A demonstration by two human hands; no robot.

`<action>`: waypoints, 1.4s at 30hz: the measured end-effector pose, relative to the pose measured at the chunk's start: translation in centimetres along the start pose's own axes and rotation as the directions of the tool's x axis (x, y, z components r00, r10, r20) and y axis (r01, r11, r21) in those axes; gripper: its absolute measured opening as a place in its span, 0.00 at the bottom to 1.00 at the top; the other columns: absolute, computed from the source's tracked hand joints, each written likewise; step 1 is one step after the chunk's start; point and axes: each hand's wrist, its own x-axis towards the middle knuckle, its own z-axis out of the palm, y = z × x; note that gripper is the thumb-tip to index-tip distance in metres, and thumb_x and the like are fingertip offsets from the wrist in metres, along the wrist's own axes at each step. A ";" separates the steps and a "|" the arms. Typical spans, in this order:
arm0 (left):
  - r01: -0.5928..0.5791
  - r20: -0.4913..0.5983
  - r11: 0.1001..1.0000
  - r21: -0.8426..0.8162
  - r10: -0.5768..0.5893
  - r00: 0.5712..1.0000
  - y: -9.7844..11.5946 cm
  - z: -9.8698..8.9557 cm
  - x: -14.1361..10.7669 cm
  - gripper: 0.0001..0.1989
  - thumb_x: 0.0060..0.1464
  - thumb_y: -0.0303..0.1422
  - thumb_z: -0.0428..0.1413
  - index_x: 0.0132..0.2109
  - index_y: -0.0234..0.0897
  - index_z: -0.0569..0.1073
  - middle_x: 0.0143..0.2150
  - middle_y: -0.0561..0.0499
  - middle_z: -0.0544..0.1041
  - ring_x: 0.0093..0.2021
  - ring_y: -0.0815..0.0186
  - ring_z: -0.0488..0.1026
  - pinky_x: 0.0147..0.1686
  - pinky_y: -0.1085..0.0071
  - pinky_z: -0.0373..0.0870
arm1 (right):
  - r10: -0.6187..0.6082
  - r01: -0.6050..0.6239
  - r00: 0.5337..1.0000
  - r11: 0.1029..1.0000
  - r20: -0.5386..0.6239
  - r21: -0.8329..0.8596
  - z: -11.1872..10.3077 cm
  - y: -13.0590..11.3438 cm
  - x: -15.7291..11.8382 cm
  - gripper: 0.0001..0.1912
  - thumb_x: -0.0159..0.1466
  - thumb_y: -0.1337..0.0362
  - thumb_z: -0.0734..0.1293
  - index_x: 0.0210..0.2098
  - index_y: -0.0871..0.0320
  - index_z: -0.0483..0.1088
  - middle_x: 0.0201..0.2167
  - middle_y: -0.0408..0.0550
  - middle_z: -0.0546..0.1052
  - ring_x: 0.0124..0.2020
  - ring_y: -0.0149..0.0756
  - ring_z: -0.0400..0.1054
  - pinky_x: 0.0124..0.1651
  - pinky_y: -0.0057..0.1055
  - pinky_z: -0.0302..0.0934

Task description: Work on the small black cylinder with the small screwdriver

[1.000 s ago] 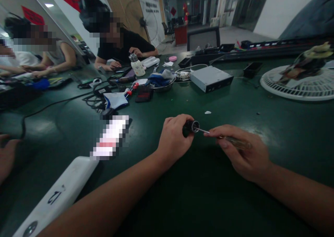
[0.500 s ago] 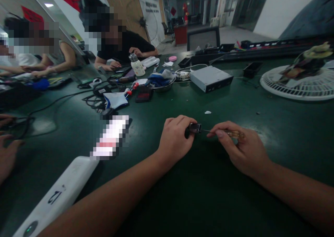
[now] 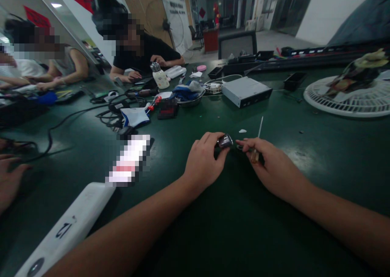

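In the head view, my left hand grips a small shiny metal cylinder between thumb and fingers, its rim turned to the right. Just right of it is my right hand, closed around a screwdriver with a clear amber handle. The thin shaft points up and away from the table. By the right fingertips is a small pale ring-like bit; whether the fingers hold it I cannot tell. Both hands are low over the dark green table.
A phone with a lit screen and a long white device lie at left. Farther back are a cloth-filled bowl, a grey disc drive and a white fan grille. A co-worker's hand rests at the left edge.
The screwdriver has come away from the cylinder's mouth and swung so its shaft points up. My left hand has tilted the cylinder slightly.
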 end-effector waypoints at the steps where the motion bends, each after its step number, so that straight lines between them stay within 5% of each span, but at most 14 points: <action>1: 0.009 0.002 1.000 -0.016 -0.009 1.000 0.0 0.0 0.0 0.14 0.62 0.30 0.57 0.55 0.38 0.69 0.51 0.47 0.76 0.49 0.58 0.73 0.46 0.60 0.70 | 0.004 -0.004 1.000 1.000 0.029 -0.020 0.1 0.1 0.0 0.12 0.64 0.75 0.63 0.43 0.53 0.67 0.51 0.53 0.78 0.54 0.51 0.72 0.53 0.53 0.67; 8: 0.093 0.064 0.995 -0.028 -0.091 0.994 0.1 -0.2 -0.1 0.14 0.68 0.37 0.50 0.57 0.39 0.67 0.45 0.47 0.79 0.37 0.60 0.76 0.36 0.63 0.71 | 0.067 -0.068 0.996 0.997 0.056 0.020 0.4 0.1 -0.1 0.11 0.62 0.70 0.69 0.36 0.52 0.61 0.41 0.48 0.80 0.42 0.46 0.77 0.44 0.47 0.71; 16: 0.082 0.034 0.996 -0.036 -0.081 0.996 -0.1 0.2 -0.1 0.16 0.64 0.36 0.55 0.57 0.40 0.66 0.47 0.47 0.79 0.40 0.60 0.77 0.38 0.62 0.72 | 0.076 -0.053 0.993 0.971 -0.093 0.232 0.2 -0.6 -0.2 0.12 0.64 0.71 0.66 0.35 0.51 0.56 0.41 0.47 0.80 0.42 0.40 0.78 0.43 0.39 0.70; 24: -0.132 0.066 0.991 0.011 0.131 0.989 -0.2 0.0 -0.1 0.14 0.59 0.31 0.60 0.52 0.41 0.70 0.45 0.52 0.79 0.43 0.60 0.75 0.45 0.60 0.68 | 0.121 -0.019 0.970 0.902 -0.211 0.430 0.7 0.2 -0.2 0.17 0.61 0.70 0.71 0.37 0.51 0.57 0.41 0.46 0.78 0.44 0.43 0.77 0.48 0.45 0.72; 33: -0.336 0.129 0.941 -0.040 0.339 0.932 -0.3 -0.1 0.0 0.13 0.59 0.29 0.60 0.51 0.38 0.70 0.45 0.51 0.79 0.45 0.61 0.75 0.49 0.61 0.64 | 0.120 -0.023 0.965 0.925 -0.234 0.380 0.5 -0.1 -0.3 0.17 0.60 0.70 0.73 0.35 0.52 0.59 0.43 0.46 0.79 0.46 0.44 0.76 0.49 0.47 0.71; 42: -0.352 0.102 0.935 -0.045 0.354 0.929 -0.2 -0.3 0.0 0.12 0.59 0.29 0.60 0.50 0.38 0.71 0.44 0.51 0.80 0.45 0.61 0.75 0.51 0.60 0.64 | 0.206 -0.103 0.958 0.898 -0.201 0.428 0.4 0.0 -0.5 0.18 0.59 0.67 0.75 0.33 0.52 0.59 0.36 0.44 0.80 0.41 0.43 0.78 0.44 0.44 0.73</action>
